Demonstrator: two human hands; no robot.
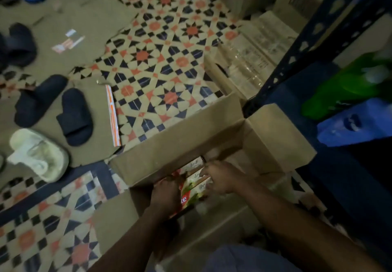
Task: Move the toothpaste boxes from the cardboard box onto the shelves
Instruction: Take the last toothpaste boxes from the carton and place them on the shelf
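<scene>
Down inside cardboard box (176, 144), hands flanked toothpaste boxes (194, 189): right hand (220, 178) curled fingers over them, left hand (165, 195) lay against their end, grip unclear. Beyond right hand stood shelves (307, 44).

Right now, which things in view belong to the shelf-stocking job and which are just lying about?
Job:
cardboard box
toothpaste boxes
shelf frame
left hand
right hand

Lying about:
dark slippers
pale slipper
flattened cardboard
clear bottles

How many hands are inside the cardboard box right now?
2. The left hand is at the left end of the toothpaste boxes, the right hand at their right; none seems hidden.
</scene>
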